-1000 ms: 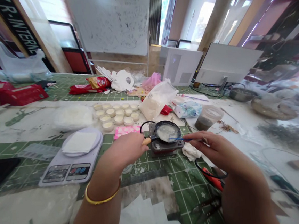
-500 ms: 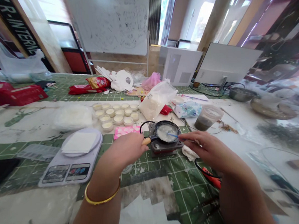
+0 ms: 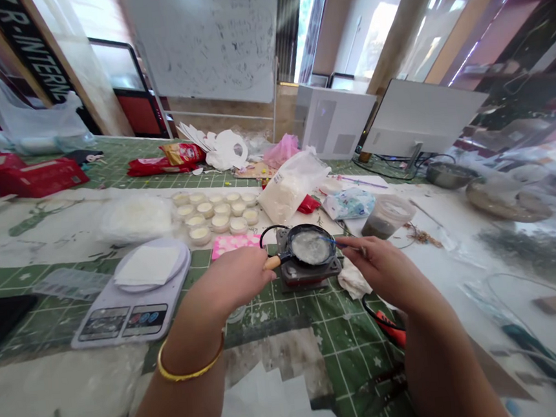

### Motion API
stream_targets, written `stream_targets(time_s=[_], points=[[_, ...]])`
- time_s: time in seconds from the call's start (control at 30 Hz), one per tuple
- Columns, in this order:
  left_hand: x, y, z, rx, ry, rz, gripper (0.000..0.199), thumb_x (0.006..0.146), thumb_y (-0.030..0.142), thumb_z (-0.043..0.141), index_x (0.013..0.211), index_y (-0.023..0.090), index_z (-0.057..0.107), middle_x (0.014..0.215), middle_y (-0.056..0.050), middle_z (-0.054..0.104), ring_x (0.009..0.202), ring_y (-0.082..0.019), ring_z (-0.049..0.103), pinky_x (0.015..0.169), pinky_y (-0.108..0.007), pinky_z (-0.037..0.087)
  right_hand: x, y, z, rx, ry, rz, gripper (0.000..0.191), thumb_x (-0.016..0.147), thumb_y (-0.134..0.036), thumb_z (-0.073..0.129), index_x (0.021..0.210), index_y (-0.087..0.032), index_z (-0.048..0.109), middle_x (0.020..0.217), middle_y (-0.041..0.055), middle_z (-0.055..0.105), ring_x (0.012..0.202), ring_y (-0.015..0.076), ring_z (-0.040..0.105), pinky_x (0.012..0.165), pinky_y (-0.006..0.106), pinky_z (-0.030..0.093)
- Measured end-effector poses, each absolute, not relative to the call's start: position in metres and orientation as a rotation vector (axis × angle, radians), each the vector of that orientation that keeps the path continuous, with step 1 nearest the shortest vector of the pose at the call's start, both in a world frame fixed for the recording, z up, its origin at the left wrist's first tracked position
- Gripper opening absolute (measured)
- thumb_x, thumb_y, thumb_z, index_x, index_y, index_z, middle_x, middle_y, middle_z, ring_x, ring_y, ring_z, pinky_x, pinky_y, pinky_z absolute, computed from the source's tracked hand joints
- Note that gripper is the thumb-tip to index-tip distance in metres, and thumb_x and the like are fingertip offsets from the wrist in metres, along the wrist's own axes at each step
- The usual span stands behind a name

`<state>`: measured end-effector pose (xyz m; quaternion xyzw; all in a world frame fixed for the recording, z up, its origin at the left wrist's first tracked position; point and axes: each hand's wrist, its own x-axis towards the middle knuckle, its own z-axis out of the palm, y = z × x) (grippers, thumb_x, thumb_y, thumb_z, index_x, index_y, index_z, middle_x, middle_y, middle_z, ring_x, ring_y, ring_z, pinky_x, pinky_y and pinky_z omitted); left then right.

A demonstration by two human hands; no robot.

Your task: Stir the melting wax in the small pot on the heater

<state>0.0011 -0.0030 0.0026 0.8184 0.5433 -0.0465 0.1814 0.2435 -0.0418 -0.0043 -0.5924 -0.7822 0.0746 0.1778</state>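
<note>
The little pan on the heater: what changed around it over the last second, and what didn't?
The right hand moved up and left toward the small pan, carrying the thin blue stick so its tip now sits at the pan's right rim instead of reaching across the pale contents. The left hand kept its grip on the pan's wooden handle. The pan, the heater and the scale stayed put.

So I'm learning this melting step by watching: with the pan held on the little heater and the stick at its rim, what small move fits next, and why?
Probably dip the thin blue stick back into the pale melt and stir. The left hand grips the small pan by its handle on the heater, and the right hand holds the stick at the pan's right rim. The surface looks cloudy, so it may not be fully melted.
</note>
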Motion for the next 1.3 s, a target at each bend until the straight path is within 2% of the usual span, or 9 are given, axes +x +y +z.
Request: stream_targets(time_s=[0.17,0.3,0.43,0.57,0.73,0.87,1.0,1.13,1.3], points=[[0.002,-0.003,0.002,2.310,1.516,-0.115,0.029,0.079,0.041,0.041,0.078,0.018,0.058,0.086,-0.008,0.064,0.072,-0.020,0.058,0.059,-0.029,0.036,0.240,-0.041,-0.005,-1.553,-2.327,0.368,0.035,0.089,-0.036,0.036,0.118,-0.029,0.054,0.110,0.0023,0.060,0.099,0.0155,0.056,0.086,0.032,0.045],[0.002,-0.003,0.001,2.321,1.525,-0.138,0.029,0.079,0.040,0.040,0.077,0.017,0.058,0.084,-0.009,0.065,0.070,-0.021,0.058,0.058,-0.029,0.035,0.238,-0.039,-0.006,-1.685,-2.216,0.207,0.037,0.089,-0.034,0.035,0.116,-0.022,0.057,0.105,0.0073,0.062,0.100,0.0189,0.056,0.089,0.036,0.043],[0.003,-0.002,0.002,2.314,1.510,-0.126,0.029,0.079,0.041,0.040,0.077,0.017,0.057,0.085,-0.009,0.064,0.071,-0.021,0.058,0.059,-0.029,0.036,0.237,-0.039,-0.008,-1.532,-2.332,0.404,0.036,0.089,-0.036,0.036,0.120,-0.030,0.053,0.113,0.0028,0.058,0.101,0.0153,0.055,0.089,0.032,0.044],[0.003,-0.002,0.002,2.305,1.524,-0.130,0.029,0.079,0.042,0.040,0.076,0.018,0.057,0.084,-0.008,0.064,0.071,-0.021,0.058,0.058,-0.028,0.035,0.236,-0.038,-0.010,-1.652,-2.221,0.256,0.037,0.089,-0.036,0.036,0.118,-0.025,0.056,0.106,0.0063,0.061,0.100,0.0186,0.055,0.088,0.035,0.044],[0.002,-0.003,0.000,2.307,1.511,-0.109,0.029,0.079,0.042,0.040,0.077,0.018,0.057,0.084,-0.007,0.064,0.071,-0.019,0.057,0.059,-0.028,0.035,0.239,-0.039,-0.009,-1.515,-2.346,0.441,0.036,0.089,-0.037,0.037,0.121,-0.031,0.053,0.113,0.0024,0.058,0.100,0.0150,0.056,0.089,0.031,0.044],[0.001,-0.003,-0.002,2.321,1.517,-0.114,0.029,0.079,0.042,0.040,0.076,0.018,0.056,0.083,-0.007,0.064,0.070,-0.019,0.057,0.057,-0.027,0.034,0.247,-0.041,-0.004,-1.698,-2.223,0.264,0.036,0.088,-0.037,0.036,0.116,-0.026,0.057,0.106,0.0046,0.061,0.101,0.0187,0.056,0.089,0.036,0.044],[0.001,-0.003,-0.001,2.316,1.528,-0.128,0.028,0.079,0.041,0.040,0.076,0.018,0.056,0.084,-0.007,0.064,0.070,-0.019,0.057,0.057,-0.027,0.034,0.254,-0.045,-0.001,-1.563,-2.317,0.345,0.033,0.088,-0.038,0.039,0.114,-0.030,0.057,0.111,0.0015,0.059,0.101,0.0158,0.056,0.087,0.032,0.046],[0.001,-0.002,0.000,2.319,1.525,-0.135,0.029,0.079,0.042,0.040,0.077,0.018,0.057,0.085,-0.007,0.064,0.072,-0.019,0.058,0.058,-0.027,0.034,0.258,-0.049,0.002,-1.657,-2.233,0.136,0.033,0.087,-0.036,0.039,0.108,-0.025,0.062,0.103,0.0051,0.063,0.096,0.0185,0.058,0.085,0.035,0.047],[0.002,-0.002,-0.001,2.314,1.530,-0.140,0.030,0.079,0.043,0.040,0.080,0.018,0.058,0.087,-0.008,0.064,0.073,-0.020,0.058,0.059,-0.028,0.035,0.257,-0.052,0.003,-1.526,-2.360,0.215,0.031,0.087,-0.034,0.040,0.111,-0.028,0.060,0.109,0.0033,0.061,0.100,0.0162,0.057,0.086,0.032,0.047]])
